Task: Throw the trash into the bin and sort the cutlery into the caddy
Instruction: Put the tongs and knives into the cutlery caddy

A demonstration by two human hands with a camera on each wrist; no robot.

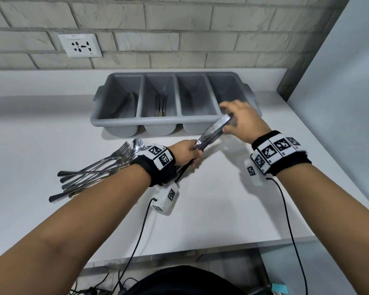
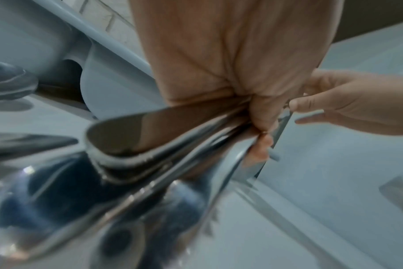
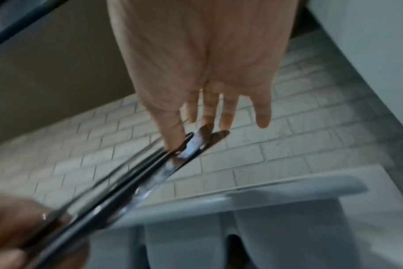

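Head view. Grey four-compartment caddy (image 1: 115, 121) sits at 12 o'clock on the white counter (image 1: 211, 199), against the brick wall (image 1: 179, 28). Leftmost compartment holds dark-looking cutlery, type unclear; second from left holds several pieces (image 1: 161, 106) lying lengthwise, type unclear from here. Contents of the two right compartments cannot be made out.

Left hand (image 1: 186, 151), near centre, fingers curled tight around a bundle of knives (image 1: 213, 130). Blades point up toward 1 o'clock, handle ends project back under the wrist toward 7 o'clock.

Right hand (image 1: 242, 120) at 1 o'clock of the left hand, over the caddy's near right corner. Thumb and fingertips pinch the blade tips of the bundle; the remaining fingers are spread. Right wrist view confirms: thumb (image 3: 170, 125) against the blade tips, little finger extended and clear of them.

Loose heap of forks and spoons (image 1: 107, 167) lies on the counter at 9 o'clock of the left wrist, handles fanning toward 8 o'clock, heads toward the caddy. The left forearm covers part of the heap.

Wall socket (image 1: 80, 45) at 11 o'clock. Both wrists carry black bands with printed marker tiles; cables trail toward 6 o'clock.
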